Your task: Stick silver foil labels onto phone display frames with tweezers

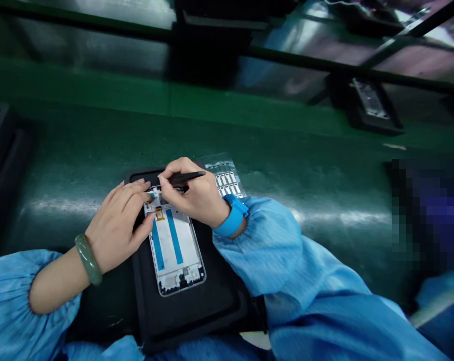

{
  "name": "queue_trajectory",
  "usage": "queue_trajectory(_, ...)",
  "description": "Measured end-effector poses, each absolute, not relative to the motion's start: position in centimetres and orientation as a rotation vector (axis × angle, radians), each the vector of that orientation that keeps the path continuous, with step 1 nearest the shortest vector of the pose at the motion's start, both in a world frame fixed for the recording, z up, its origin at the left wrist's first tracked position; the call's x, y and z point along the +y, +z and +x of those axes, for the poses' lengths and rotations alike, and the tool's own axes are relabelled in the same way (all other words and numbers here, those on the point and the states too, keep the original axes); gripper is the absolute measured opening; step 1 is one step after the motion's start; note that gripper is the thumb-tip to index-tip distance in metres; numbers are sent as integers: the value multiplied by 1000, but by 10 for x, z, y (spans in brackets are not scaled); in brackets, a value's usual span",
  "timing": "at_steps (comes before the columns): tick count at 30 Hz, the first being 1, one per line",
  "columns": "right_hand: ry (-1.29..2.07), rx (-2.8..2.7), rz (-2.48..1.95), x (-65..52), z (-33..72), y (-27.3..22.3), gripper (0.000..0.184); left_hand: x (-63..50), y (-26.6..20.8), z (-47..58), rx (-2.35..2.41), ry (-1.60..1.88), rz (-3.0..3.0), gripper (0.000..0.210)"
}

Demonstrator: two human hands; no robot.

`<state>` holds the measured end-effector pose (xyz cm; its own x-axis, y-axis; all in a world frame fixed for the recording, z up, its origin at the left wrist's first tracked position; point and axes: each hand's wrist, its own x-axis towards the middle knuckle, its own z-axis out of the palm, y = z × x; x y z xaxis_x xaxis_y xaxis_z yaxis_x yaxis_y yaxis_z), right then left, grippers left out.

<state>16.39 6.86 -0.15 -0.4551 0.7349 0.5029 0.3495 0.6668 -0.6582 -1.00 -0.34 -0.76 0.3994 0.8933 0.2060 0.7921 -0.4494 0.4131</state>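
Note:
A phone frame (pixel 180 235) with a white inner face and two blue strips lies in a black tray (pixel 163 316). My left hand (pixel 116 220) is curled at its upper left edge, fingertips and thumb holding the frame. Closed in a pinch, my right hand (pixel 197 195) has black tweezers (pixel 189 176) over the frame's top end. Their tips are hidden by my fingers. Near my left thumb, a small orange flex cable (pixel 160 214) sits on the frame. A clear sheet of small white stickers (pixel 227 183) lies beyond my right hand.
A green work surface (pixel 80 150) spreads around the tray. Black trays (pixel 1 150) stand at the far left. Toward the back right, another black tray (pixel 385 123) holds a phone part (pixel 370 99). A dark rail (pixel 305 60) crosses the back. A blue sleeve (pixel 443 296) shows at the right edge.

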Motion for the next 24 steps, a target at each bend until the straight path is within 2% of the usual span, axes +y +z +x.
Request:
queue_trajectory(5,655,-2040,-900,69,164,-2,4,-2,-10,-11,1456,558,2464,31)
queue_trajectory(12,580,-1897,-946,70,168,-2,2,-1,-10,-11,1462,520,2482,23)
queue_trajectory(15,415,-1832,-961,73,173,3,11,-1,-11,-11,1468,573,2429,24)
queue_trajectory(19,180,-2247,-1094,84,185,11,23,-1,-13,-12,1474,653,2348,26)
queue_trajectory(21,160,-2464,-1260,92,192,11,22,-1,-14,-13,1473,664,2346,28)
queue_trajectory(24,211,-2630,-1298,106,202,6,30,-2,-14,-13,1463,668,2340,31)
